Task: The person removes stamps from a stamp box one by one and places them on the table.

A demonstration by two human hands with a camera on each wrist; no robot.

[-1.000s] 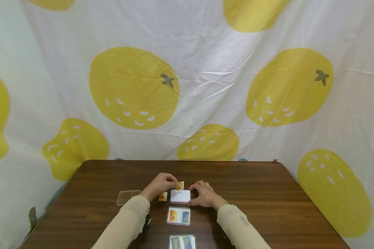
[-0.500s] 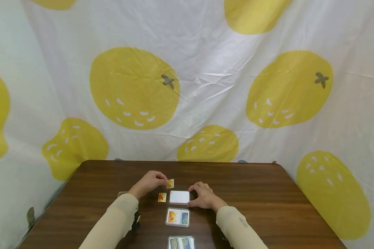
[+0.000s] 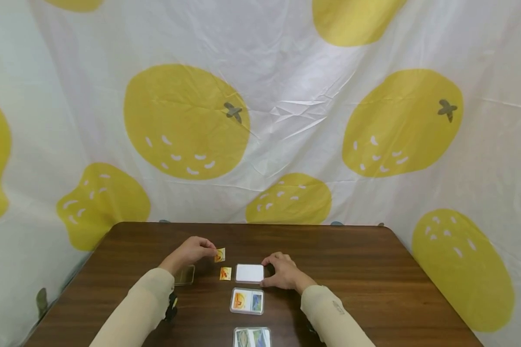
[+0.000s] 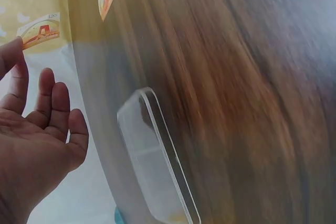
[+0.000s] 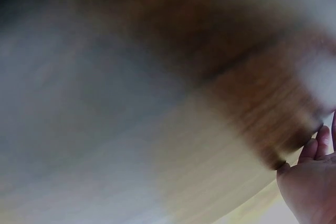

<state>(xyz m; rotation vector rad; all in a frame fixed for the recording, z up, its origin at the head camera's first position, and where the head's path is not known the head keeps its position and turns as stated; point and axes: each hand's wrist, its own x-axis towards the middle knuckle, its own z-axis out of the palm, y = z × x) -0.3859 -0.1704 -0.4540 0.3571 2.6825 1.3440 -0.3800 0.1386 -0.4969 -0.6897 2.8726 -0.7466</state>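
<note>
Thumb and fingertips of my left hand point(image 3: 190, 251) pinch an orange-and-yellow postage stamp point(image 3: 219, 255) by its left edge, above the table. The left wrist view shows that stamp's printed face, with the other fingers loosely bent. A second orange stamp point(image 3: 226, 273) lies flat on the table, left of a clear case with a white insert point(image 3: 249, 273). My right hand point(image 3: 284, 272) holds this case by its right end, thumb at the near corner and forefinger at the far one. In the right wrist view the picture is blurred and the case cannot be made out.
Beside my left wrist lies a clear plastic case piece point(image 4: 149, 156). Nearer on the brown table point(image 3: 364, 279) are a case holding an orange and a blue stamp point(image 3: 247, 301) and another filled case point(image 3: 252, 337). A fruit-patterned cloth point(image 3: 286, 144) hangs behind.
My left hand has carried the stamp leftward, away from above the white-insert case. My right hand has stayed at that case's right end.
</note>
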